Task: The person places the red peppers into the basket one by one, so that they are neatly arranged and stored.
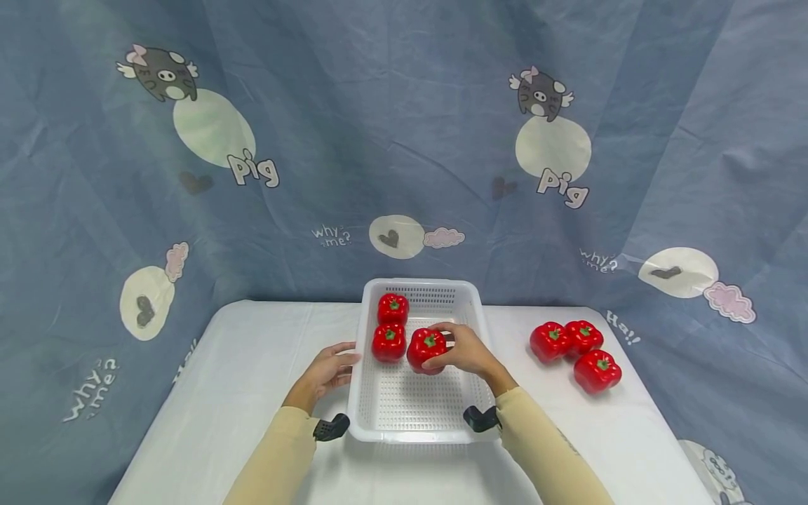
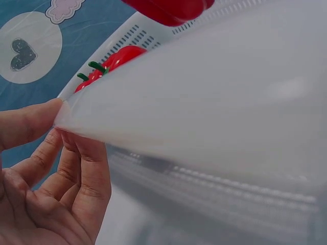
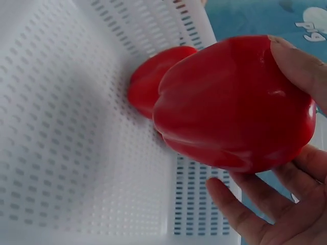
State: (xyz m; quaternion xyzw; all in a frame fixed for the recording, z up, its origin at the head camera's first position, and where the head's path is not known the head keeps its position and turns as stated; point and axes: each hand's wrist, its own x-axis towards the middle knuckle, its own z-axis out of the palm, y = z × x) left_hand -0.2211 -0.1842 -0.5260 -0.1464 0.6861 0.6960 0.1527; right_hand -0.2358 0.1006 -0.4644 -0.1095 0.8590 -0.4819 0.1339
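Observation:
A white perforated plastic basket [image 1: 419, 436] stands on the table in the head view. My left hand [image 1: 330, 369] pinches its left rim, the thumb above and fingertips below in the left wrist view. Over the middle of the basket, my right hand [image 1: 468, 348] holds a red bell pepper [image 1: 426, 352] between thumb and fingers. The right wrist view shows this pepper [image 3: 230, 107] large, with basket floor behind it. Two other red peppers, a back one [image 1: 393, 309] and a nearer one [image 1: 388, 343], sit along the basket's left side.
On the table's right side, two red peppers, one left [image 1: 549, 342] and one behind [image 1: 583, 337], lie close together. A third pepper [image 1: 597, 372] lies nearer the right edge. The white-covered table [image 1: 252, 393] ends at a blue patterned curtain [image 1: 404, 140].

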